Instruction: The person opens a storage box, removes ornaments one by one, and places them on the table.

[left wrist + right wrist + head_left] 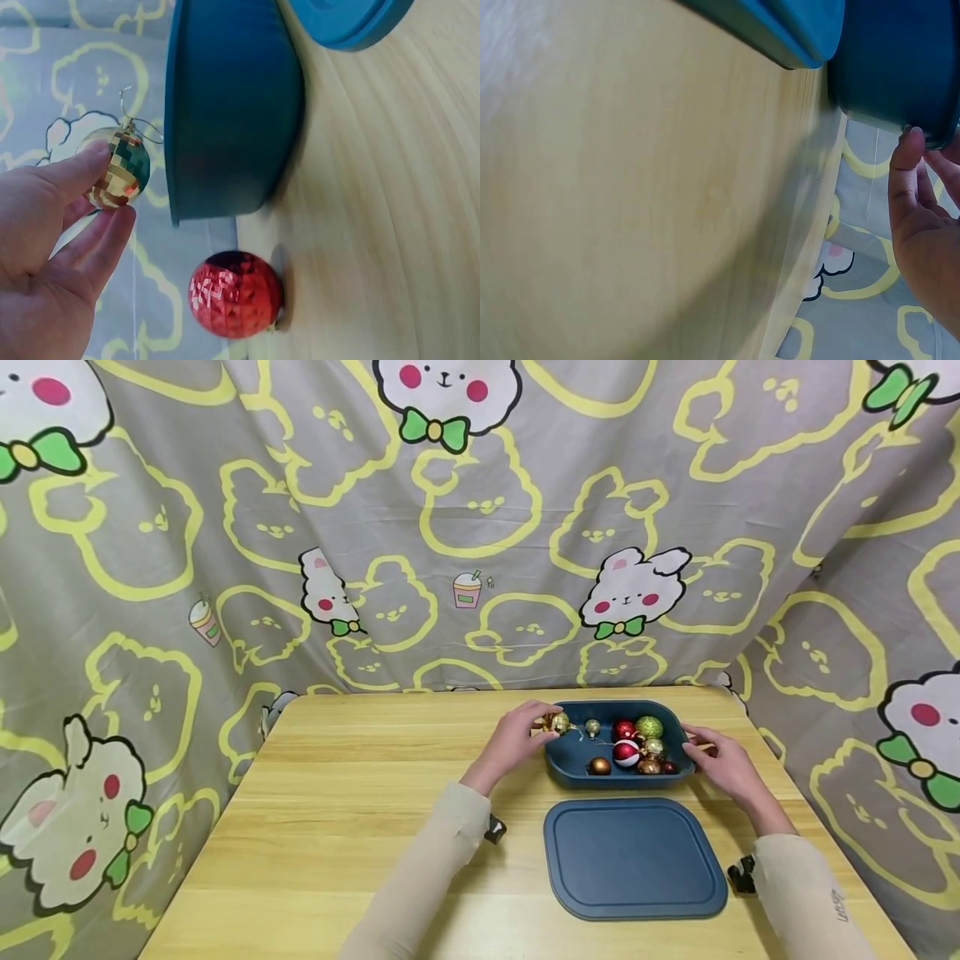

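My left hand [516,739] pinches a gold mirrored Christmas bauble [124,174] between thumb and fingers, at the left rim of a dark blue plastic box [600,782]. A wire loop sticks out from the bauble's top. Inside the box lie several more baubles, among them a red and white striped one [626,752], a green glittery one [649,727] and a copper one [598,766]. At the box's other end my right hand [726,764] grips the rim and wall with thumb and fingers. A red faceted bauble [236,294] rests on the table beside the box.
A flat blue lid [633,860] lies on the wooden table [337,810], just in front of the box. Behind the table and at both sides hangs a grey curtain [420,635] with cartoon rabbits. Each wrist carries a small black device, the left one [495,828] near the lid's left.
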`<state>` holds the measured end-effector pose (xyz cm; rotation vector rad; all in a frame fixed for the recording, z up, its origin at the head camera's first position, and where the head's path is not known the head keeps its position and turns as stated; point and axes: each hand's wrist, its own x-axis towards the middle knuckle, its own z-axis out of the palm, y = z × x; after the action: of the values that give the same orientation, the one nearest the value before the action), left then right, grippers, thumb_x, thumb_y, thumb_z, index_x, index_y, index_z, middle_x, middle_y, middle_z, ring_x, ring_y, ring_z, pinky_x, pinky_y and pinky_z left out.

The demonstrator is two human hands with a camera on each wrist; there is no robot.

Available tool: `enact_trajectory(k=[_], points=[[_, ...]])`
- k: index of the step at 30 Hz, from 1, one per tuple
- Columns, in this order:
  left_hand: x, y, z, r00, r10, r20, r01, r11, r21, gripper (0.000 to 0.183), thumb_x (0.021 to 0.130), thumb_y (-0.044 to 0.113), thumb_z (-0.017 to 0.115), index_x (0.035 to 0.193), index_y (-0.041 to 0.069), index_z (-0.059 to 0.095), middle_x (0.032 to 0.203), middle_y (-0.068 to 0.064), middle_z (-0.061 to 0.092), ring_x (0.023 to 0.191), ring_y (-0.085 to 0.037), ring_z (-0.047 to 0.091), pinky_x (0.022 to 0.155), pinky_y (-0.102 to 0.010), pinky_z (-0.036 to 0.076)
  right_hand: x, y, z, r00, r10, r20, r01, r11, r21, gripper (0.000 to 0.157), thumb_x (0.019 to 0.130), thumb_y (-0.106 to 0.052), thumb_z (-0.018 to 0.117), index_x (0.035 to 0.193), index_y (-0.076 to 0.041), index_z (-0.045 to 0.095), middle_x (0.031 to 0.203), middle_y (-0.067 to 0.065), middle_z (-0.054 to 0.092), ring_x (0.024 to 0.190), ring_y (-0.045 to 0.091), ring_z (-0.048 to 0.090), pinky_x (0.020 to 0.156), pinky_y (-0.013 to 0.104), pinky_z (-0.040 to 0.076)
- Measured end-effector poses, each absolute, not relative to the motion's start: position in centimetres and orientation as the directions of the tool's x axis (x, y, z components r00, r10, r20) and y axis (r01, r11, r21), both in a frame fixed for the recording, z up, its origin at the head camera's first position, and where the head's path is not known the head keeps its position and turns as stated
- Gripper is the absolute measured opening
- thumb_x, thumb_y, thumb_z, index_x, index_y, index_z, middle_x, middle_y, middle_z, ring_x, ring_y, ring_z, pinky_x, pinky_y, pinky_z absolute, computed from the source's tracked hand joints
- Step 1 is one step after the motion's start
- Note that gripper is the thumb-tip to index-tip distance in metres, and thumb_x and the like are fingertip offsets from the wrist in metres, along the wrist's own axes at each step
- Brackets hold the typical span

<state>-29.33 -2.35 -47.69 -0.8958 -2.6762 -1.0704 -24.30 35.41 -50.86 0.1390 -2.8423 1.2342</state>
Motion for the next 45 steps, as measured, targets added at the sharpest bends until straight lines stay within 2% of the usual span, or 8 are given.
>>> enact_trajectory(k=[5,8,13,21,28,39,45], points=[[-29.8,-3.5,-47.4,-0.828,0.456,0.328,0.555,0.580,0.596,0.046,0.097,0.024,0.074,0.140,0.016,0.065,0.136,-0.002,0.066,0.113,-0.020,0.068,0.096,-0.036,0.057,-24.4,35.5,-50.5,-0.996,-0.063,0.058,-0.085,0.674,-0.734,0.053,0.111,-0.031,0.050,0.157,-0.004,0.043,0.129,0.030,0.057,0.080,0.010,0.062,0.059,0.034,0.053],[-30.1,-4.3,-47.2,-0.832,0.440,0.337,0.550,0.583,0.598,0.046,0.096,0.023,0.076,0.140,0.016,0.065,0.135,-0.004,0.067,0.116,-0.021,0.067,0.101,-0.039,0.056,-24.4,35.5,-50.3,-0.996,-0.063,0.063,-0.089,0.676,-0.732,0.053,0.111,-0.030,0.049,0.157,-0.003,0.044,0.129,0.030,0.057,0.080,0.011,0.062,0.060,0.033,0.053],[-30.4,-5.8,-46.9,-0.851,0.408,0.331,0.522,0.577,0.628,0.046,0.095,0.022,0.076,0.140,0.017,0.066,0.136,-0.004,0.066,0.119,-0.022,0.066,0.102,-0.037,0.056,-24.5,35.5,-50.4,-0.995,-0.064,0.075,-0.099,0.678,-0.728,0.051,0.111,-0.027,0.050,0.156,-0.003,0.044,0.127,0.030,0.059,0.078,0.009,0.062,0.059,0.032,0.053],[-30.8,-8.1,-47.2,-0.871,0.359,0.336,0.490,0.568,0.661,0.047,0.094,0.018,0.077,0.139,0.011,0.065,0.138,-0.007,0.065,0.127,-0.025,0.063,0.103,-0.038,0.057,-24.5,35.6,-50.6,-0.996,-0.061,0.063,-0.087,0.668,-0.739,0.054,0.111,-0.033,0.049,0.157,-0.005,0.043,0.128,0.030,0.058,0.080,0.012,0.064,0.061,0.033,0.053],[-31.3,-10.0,-47.8,-0.885,0.315,0.342,0.464,0.562,0.685,0.047,0.093,0.014,0.077,0.138,0.010,0.065,0.138,-0.009,0.065,0.124,-0.026,0.064,0.101,-0.038,0.058,-24.5,35.6,-51.0,-0.995,-0.067,0.073,-0.099,0.663,-0.742,0.054,0.111,-0.032,0.049,0.157,-0.004,0.043,0.126,0.030,0.059,0.078,0.009,0.063,0.062,0.032,0.054],[-31.6,-12.1,-49.1,-0.914,0.278,0.296,0.406,0.605,0.685,0.047,0.093,0.013,0.077,0.137,0.006,0.065,0.136,-0.012,0.066,0.122,-0.028,0.065,0.102,-0.036,0.057,-24.3,35.5,-51.5,-0.996,-0.056,0.071,-0.091,0.649,-0.755,0.053,0.111,-0.031,0.049,0.156,-0.003,0.043,0.125,0.031,0.059,0.075,0.010,0.063,0.064,0.033,0.055],[-31.4,-12.5,-49.5,-0.926,0.251,0.283,0.378,0.648,0.661,0.046,0.092,0.014,0.079,0.135,0.006,0.066,0.132,-0.013,0.067,0.120,-0.029,0.066,0.100,-0.038,0.058,-24.4,35.4,-51.4,-0.996,-0.052,0.077,-0.092,0.648,-0.756,0.053,0.111,-0.031,0.050,0.155,-0.002,0.044,0.122,0.029,0.060,0.073,0.012,0.063,0.063,0.033,0.055]])
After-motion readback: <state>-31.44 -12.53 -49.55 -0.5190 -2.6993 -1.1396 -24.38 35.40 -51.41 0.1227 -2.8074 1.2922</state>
